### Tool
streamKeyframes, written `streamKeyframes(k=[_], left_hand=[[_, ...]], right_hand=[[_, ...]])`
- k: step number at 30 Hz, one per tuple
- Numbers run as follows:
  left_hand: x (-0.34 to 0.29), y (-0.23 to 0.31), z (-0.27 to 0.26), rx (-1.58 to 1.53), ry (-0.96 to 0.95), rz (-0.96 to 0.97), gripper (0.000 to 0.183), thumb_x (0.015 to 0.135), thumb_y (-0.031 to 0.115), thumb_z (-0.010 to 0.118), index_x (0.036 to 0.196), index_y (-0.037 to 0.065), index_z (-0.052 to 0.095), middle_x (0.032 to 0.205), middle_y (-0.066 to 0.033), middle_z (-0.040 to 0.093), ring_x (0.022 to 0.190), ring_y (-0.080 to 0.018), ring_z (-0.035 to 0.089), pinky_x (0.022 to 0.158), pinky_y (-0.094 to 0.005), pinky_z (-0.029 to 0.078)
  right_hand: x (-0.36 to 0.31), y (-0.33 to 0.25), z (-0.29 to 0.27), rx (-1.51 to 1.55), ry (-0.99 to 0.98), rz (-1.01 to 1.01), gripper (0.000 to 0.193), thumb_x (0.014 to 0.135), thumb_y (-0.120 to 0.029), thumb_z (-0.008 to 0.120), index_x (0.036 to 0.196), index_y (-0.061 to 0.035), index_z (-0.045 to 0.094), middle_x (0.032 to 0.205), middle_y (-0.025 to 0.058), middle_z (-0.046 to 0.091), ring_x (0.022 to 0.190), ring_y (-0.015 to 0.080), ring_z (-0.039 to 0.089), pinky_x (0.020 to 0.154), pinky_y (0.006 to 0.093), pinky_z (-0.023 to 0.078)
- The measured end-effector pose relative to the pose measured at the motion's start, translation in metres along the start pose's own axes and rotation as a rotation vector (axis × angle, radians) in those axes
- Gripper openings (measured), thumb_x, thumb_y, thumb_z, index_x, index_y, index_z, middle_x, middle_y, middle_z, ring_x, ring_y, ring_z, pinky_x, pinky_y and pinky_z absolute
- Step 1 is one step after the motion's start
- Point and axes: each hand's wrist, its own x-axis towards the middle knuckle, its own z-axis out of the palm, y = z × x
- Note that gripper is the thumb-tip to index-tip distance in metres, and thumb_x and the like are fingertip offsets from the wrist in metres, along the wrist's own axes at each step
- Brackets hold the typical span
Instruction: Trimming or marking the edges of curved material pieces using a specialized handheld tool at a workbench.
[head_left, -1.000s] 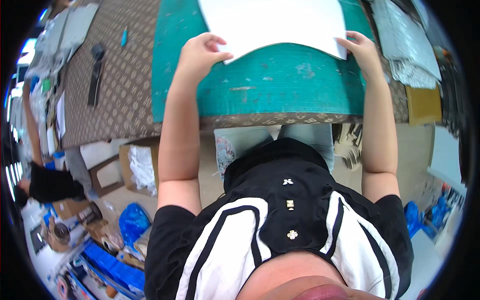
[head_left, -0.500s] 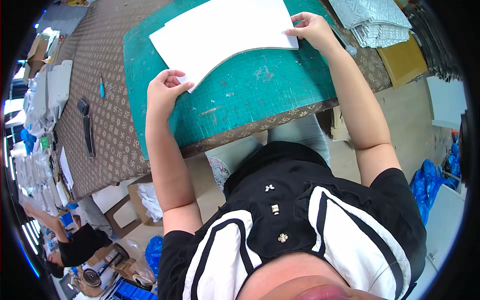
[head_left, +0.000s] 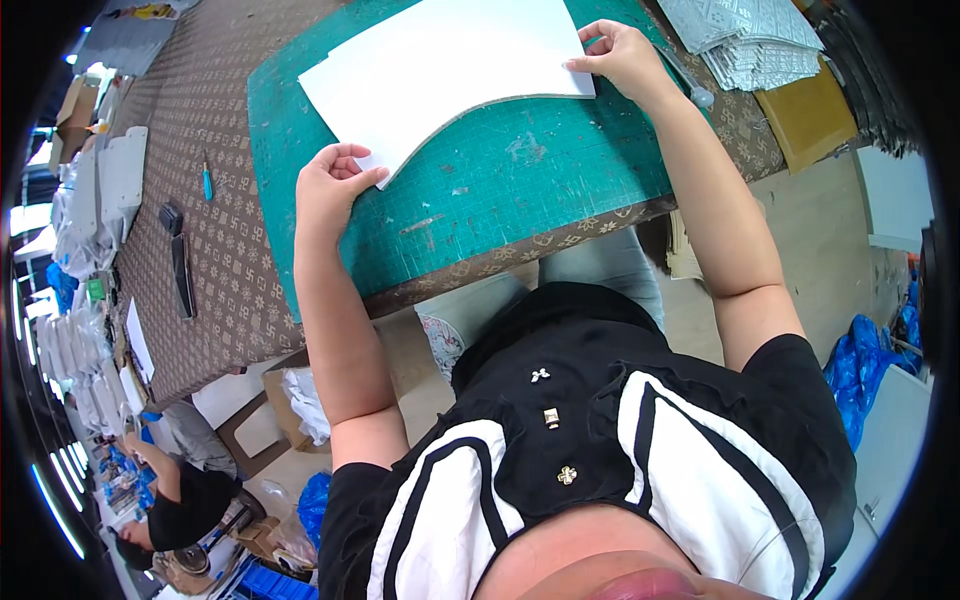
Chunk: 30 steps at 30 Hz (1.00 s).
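Note:
A white sheet (head_left: 450, 75) with a curved near edge lies on the green cutting mat (head_left: 500, 190). It looks thick, like a stack or a board; which one I cannot tell. My left hand (head_left: 332, 190) pinches its near left corner, thumb along the edge and fingers bent over the top. At the right edge my right hand (head_left: 622, 62) grips the sheet between thumb and curled fingers. Both forearms reach up from below over the table's near edge. The far end of the sheet runs out of view at the top.
Left of the mat, a small teal-handled tool (head_left: 207, 180) and a black-handled brush-like tool (head_left: 178, 260) lie on the patterned tablecloth (head_left: 235, 290). Silvery patterned sheets (head_left: 750, 50) and a yellow-brown packet (head_left: 805, 115) are at the right. Another person (head_left: 185, 500) is at the lower left.
Both hands keep their hold on the white sheet, which has barely moved. At the lower left the other person has shifted slightly to the right in view.

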Motion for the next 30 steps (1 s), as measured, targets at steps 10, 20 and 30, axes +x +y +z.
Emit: streamKeyframes(k=[10, 20, 30], left_hand=[[0.001, -0.006, -0.004, 0.075, 0.0, 0.064, 0.034, 0.067, 0.009, 0.087, 0.095, 0.001, 0.07, 0.074, 0.0039, 0.055, 0.066, -0.0061, 0.05, 0.059, -0.0217, 0.042], [0.0, -0.006, -0.001, 0.119, 0.012, 0.103, 0.038, 0.066, 0.017, 0.089, 0.097, 0.003, 0.072, 0.073, 0.0036, 0.055, 0.067, -0.0067, 0.051, 0.059, -0.0233, 0.043], [0.0, -0.005, -0.003, 0.1, -0.007, 0.075, 0.037, 0.067, 0.016, 0.088, 0.098, 0.003, 0.071, 0.074, 0.0047, 0.054, 0.068, -0.0056, 0.05, 0.06, -0.0221, 0.042]], right_hand=[[0.004, 0.008, -0.001, 0.009, -0.054, -0.025, 0.045, 0.076, -0.028, 0.083, 0.111, -0.004, 0.067, 0.088, 0.006, 0.071, 0.08, 0.0132, 0.064, 0.072, 0.0272, 0.048], [0.001, 0.007, -0.005, 0.022, -0.028, 0.038, 0.046, 0.074, -0.026, 0.084, 0.11, -0.0031, 0.067, 0.089, 0.007, 0.071, 0.079, 0.0144, 0.065, 0.072, 0.0286, 0.048], [0.001, 0.002, -0.004, 0.046, -0.072, 0.049, 0.049, 0.078, -0.025, 0.082, 0.118, -0.0027, 0.064, 0.092, 0.0072, 0.071, 0.084, 0.0139, 0.064, 0.078, 0.0278, 0.047]])
